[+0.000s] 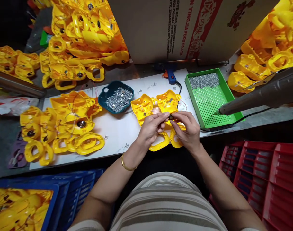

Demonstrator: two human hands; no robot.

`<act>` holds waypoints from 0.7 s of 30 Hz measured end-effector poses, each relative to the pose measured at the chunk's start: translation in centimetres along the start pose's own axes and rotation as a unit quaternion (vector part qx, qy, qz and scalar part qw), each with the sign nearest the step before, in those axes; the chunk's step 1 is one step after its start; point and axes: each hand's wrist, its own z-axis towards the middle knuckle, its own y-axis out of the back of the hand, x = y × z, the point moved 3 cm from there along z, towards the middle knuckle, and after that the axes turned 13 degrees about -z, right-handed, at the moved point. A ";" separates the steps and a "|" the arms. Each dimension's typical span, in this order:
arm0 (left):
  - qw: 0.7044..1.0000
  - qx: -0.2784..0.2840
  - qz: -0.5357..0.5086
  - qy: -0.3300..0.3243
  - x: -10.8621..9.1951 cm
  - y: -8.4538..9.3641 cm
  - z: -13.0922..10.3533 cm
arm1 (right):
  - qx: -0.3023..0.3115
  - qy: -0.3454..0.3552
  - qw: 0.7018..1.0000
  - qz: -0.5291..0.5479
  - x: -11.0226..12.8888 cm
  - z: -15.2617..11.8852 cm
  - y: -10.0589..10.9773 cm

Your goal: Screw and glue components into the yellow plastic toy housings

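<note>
Both hands meet above a yellow plastic shell half point(169, 100), pinching a small dark round speaker point(171, 116) between them. My left hand point(153, 126) grips its left side with thumb and forefinger. From the other side, the fingertips of my right hand point(187, 129) close on it. Thin wires loop from the shell near the right fingers. Another yellow shell half point(142, 106) lies just to the left, with small parts and wires inside. Below the hands, two yellow ring-shaped handle ends point(159, 143) show, partly covered by the fingers.
A dark teal bowl of screws point(115, 110) stands left of the shells. At right is a green perforated tray point(204, 123) with screws, under a dark tool point(257, 93). A blue glue gun point(171, 77) lies behind. More wired shells point(71, 109) sit left; a carton point(156, 38) stands behind.
</note>
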 end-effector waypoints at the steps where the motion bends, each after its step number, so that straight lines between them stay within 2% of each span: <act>1: 1.000 0.001 -0.004 0.002 0.1 -0.1 0.0 | -0.003 0.009 1.000 -0.003 0.0 0.1 0.0; 5: 1.000 0.011 0.017 -0.004 0.4 0.1 0.0 | -0.012 0.008 1.000 0.006 -0.5 0.4 0.5; 6: 0.998 0.012 0.051 -0.024 0.4 0.3 -0.1 | -0.006 -0.008 1.000 0.010 -0.8 0.5 0.6; 8: 0.978 -0.001 0.175 -0.116 0.4 0.8 -0.4 | 0.024 -0.046 0.999 0.005 -1.5 0.7 0.8; 9: 0.948 -0.009 0.261 -0.182 0.3 1.0 -0.7 | 0.048 -0.063 0.997 -0.007 -1.8 0.8 0.9; 11: 0.847 -0.019 0.437 -0.302 0.4 1.2 -1.4 | 0.103 -0.084 0.990 -0.050 -2.3 0.9 0.8; 13: 0.741 -0.019 0.567 -0.358 0.8 1.3 -1.7 | 0.145 -0.094 0.980 -0.101 -2.7 1.0 0.5; 14: 0.703 -0.021 0.611 -0.363 1.0 1.4 -1.7 | 0.160 -0.097 0.975 -0.124 -2.8 1.0 0.3; 15: 0.675 -0.024 0.643 -0.360 1.2 1.4 -1.6 | 0.172 -0.100 0.969 -0.144 -2.9 1.1 0.1; 17: 0.639 -0.031 0.688 -0.343 1.4 1.2 -1.5 | 0.194 -0.103 0.959 -0.178 -2.8 1.2 -0.3; 21: 0.593 -0.053 0.751 -0.286 1.4 0.6 -1.5 | 0.236 -0.093 0.940 -0.227 -2.5 1.6 -0.7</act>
